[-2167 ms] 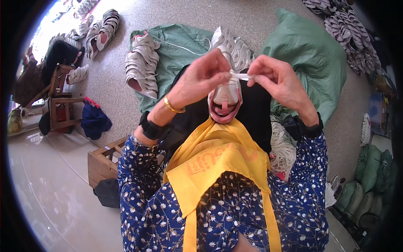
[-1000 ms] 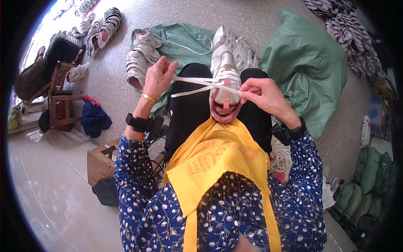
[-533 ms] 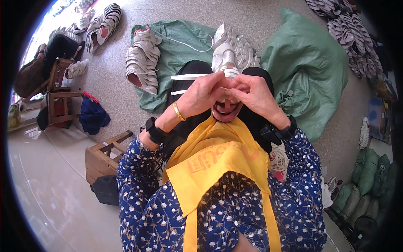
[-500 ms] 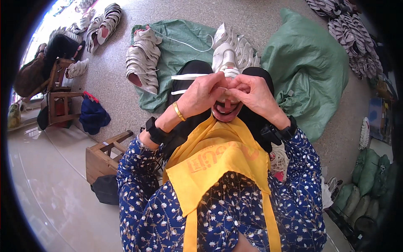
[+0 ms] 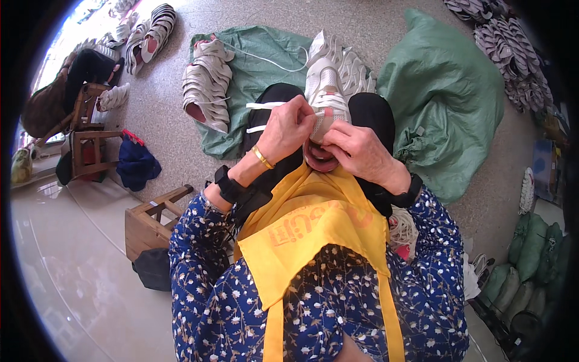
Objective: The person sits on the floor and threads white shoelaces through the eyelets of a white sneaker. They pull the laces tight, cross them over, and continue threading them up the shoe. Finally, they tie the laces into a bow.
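A white shoe [image 5: 325, 90] stands toe-up on the person's lap, between dark trouser knees, above a yellow apron [image 5: 313, 229] that bears a band of orange print across its chest. The left hand [image 5: 289, 130] is closed in a pinch on a white lace [image 5: 262, 106] near the shoe's upper eyelets; two flat lace ends trail out to the left of that hand. The right hand [image 5: 356, 151] has its fingers curled and pressed against the shoe's tongue and opening, thumb and forefinger pinched at the lacing; what exactly they grip cannot be told. A gold bangle and a black watch sit on the left wrist, a black band on the right. Behind the shoe, a flat green sack [image 5: 253, 66] lies spread on the speckled floor with a stack of pale shoes [image 5: 208, 84] on its left edge. To the right, a full green sack [image 5: 443, 102] bulges, tied at its neck near the person's knee. More shoes lie in rows at the top right [image 5: 509, 48] and top left [image 5: 148, 33]. A low wooden stool [image 5: 151, 217] stands by the left elbow, with a dark bundle under it. Further left, a wooden chair [image 5: 90, 136] holds clothes, and a blue cloth [image 5: 136, 166] hangs beside it. Small green bags [image 5: 528, 259] are stacked at the right rim.
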### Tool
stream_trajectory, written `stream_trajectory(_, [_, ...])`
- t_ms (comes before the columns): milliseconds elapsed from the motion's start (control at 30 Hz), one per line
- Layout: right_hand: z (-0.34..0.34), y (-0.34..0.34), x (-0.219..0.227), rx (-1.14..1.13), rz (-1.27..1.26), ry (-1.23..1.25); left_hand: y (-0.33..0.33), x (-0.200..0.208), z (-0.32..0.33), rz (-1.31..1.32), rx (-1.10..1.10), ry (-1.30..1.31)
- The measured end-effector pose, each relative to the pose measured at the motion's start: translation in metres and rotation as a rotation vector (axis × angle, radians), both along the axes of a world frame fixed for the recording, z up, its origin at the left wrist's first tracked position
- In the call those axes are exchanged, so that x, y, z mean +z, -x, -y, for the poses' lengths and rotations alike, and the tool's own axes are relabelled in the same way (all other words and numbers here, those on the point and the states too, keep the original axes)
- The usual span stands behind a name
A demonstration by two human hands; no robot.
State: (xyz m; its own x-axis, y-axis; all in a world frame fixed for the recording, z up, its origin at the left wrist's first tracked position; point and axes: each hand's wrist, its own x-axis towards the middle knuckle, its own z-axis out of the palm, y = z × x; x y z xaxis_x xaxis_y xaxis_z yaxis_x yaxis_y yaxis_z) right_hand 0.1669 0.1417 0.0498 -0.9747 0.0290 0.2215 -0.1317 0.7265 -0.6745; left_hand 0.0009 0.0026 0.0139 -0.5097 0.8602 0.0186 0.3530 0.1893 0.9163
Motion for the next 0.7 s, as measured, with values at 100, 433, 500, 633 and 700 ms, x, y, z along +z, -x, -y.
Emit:
stream_trajectory(100, [-0.001, 0.000, -0.002, -0.017, -0.079, 0.023, -0.002, 0.000, -0.003, -0.027, 0.031, -0.004])
stream_trajectory(433, [-0.001, -0.004, 0.000, -0.046, -0.094, 0.045, -0.003, 0.001, -0.009, -0.022, -0.017, -0.031])
stream_trajectory(500, [0.000, -0.004, 0.000, -0.065, -0.088, 0.065, -0.002, -0.003, -0.009, -0.025, -0.015, -0.045])
stream_trajectory(633, [0.000, -0.008, -0.002, -0.111, -0.065, 0.105, -0.007, -0.002, -0.011, -0.067, 0.037, -0.026])
stream_trajectory(700, [0.000, -0.008, -0.001, -0.122, -0.055, 0.120, -0.008, -0.003, -0.010, -0.100, 0.058, -0.022])
